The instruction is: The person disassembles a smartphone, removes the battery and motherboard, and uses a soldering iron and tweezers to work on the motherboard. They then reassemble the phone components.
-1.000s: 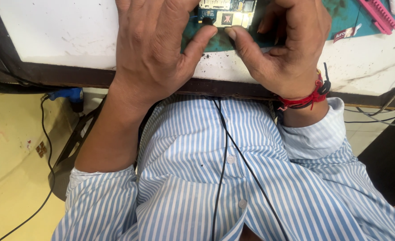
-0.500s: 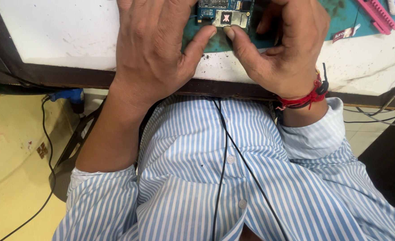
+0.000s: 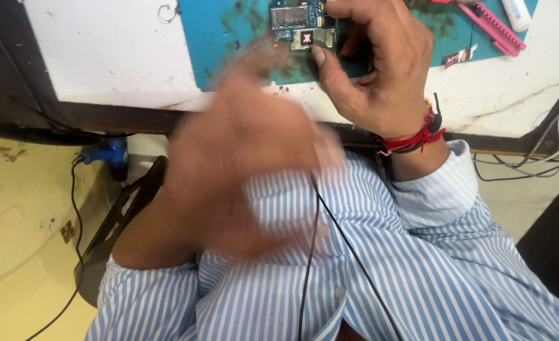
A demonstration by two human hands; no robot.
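Note:
A small blue circuit board [image 3: 297, 19] with metal shields lies on a teal work mat [image 3: 229, 38] at the top of the view. My right hand [image 3: 374, 69] rests on the mat and pinches the board's right side, its thumb pressed against the lower edge. My left hand [image 3: 248, 145] is off the table, in front of my striped shirt, and heavily blurred by motion. Whether it holds anything cannot be seen.
The white tabletop [image 3: 102, 50] has a dark front edge. A pink tool [image 3: 491, 28] and a white tube [image 3: 518, 11] lie at the top right. Cables [image 3: 544, 151] hang at the right. A black cord [image 3: 311, 252] runs down my shirt.
My left hand has left the circuit board and pulled back off the table toward my body. My right hand stays on the board.

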